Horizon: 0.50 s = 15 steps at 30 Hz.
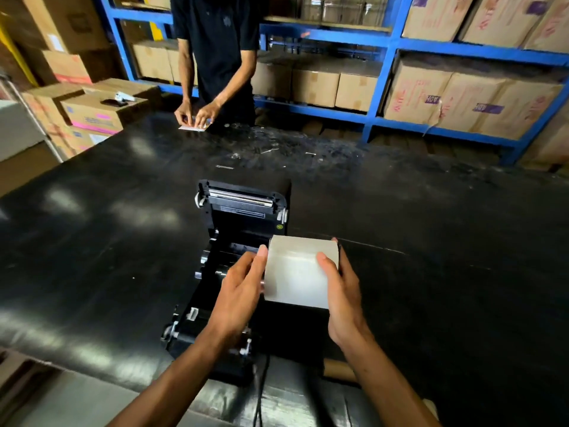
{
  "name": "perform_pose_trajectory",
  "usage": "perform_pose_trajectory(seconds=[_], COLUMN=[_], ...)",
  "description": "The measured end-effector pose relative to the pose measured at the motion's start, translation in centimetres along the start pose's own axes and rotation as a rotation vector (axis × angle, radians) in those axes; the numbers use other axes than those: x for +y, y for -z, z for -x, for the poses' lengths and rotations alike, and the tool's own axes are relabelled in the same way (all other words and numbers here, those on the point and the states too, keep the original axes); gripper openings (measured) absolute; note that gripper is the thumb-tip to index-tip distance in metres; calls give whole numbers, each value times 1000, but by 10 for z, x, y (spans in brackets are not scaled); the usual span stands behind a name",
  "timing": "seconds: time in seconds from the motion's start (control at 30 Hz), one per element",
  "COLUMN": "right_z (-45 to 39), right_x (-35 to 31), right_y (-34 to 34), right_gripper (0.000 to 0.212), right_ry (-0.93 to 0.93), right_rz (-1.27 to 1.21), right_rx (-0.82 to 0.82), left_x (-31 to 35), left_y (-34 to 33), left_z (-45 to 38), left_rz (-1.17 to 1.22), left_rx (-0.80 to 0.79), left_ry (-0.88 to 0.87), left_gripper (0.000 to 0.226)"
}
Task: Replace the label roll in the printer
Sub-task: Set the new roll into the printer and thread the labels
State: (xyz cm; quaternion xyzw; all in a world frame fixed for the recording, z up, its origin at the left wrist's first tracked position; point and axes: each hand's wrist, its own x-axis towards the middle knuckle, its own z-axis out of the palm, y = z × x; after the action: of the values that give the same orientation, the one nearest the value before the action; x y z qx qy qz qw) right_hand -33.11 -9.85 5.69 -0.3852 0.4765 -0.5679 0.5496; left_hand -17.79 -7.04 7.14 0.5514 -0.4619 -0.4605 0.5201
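Observation:
A black label printer (234, 229) stands open on the black table, its lid tipped back and its empty bay facing up. A white label roll (297, 272) is held just above and to the right of the bay. My left hand (241, 294) grips the roll's left end, fingers over the printer. On the roll's right end rests my right hand (340, 291), thumb on top. A brown cardboard core (337, 369) lies at the table's near edge, partly hidden by my right forearm.
The black table (431, 241) spreads wide around the printer. A person in black (217, 57) stands at the far edge handling a small white paper (192, 127). Blue shelving (381, 72) with cardboard boxes fills the back. Stacked boxes (92, 112) sit at far left.

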Motion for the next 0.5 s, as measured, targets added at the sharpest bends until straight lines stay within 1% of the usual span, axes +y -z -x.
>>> perform_pose_trajectory(seconds=[0.03, 0.1, 0.17, 0.3, 0.5], right_z=[1, 4, 6, 8, 1], right_x=[3, 9, 16, 32, 46], right_y=[-13, -38, -60, -99, -123], right_gripper=[44, 54, 61, 63, 63], right_ry=[11, 18, 6, 27, 91], right_rz=[11, 44, 83, 156, 321], right_rx=[-4, -8, -6, -9, -40], left_x=[1, 1, -1, -8, -20], left_y=[10, 31, 50, 90, 118], left_z=[-2, -8, -14, -25, -41], left_rz=[6, 67, 102, 84, 152], left_rx=[29, 65, 73, 94, 95], left_ry=[35, 100, 141, 186, 240], left_gripper=[53, 35, 27, 26, 30])
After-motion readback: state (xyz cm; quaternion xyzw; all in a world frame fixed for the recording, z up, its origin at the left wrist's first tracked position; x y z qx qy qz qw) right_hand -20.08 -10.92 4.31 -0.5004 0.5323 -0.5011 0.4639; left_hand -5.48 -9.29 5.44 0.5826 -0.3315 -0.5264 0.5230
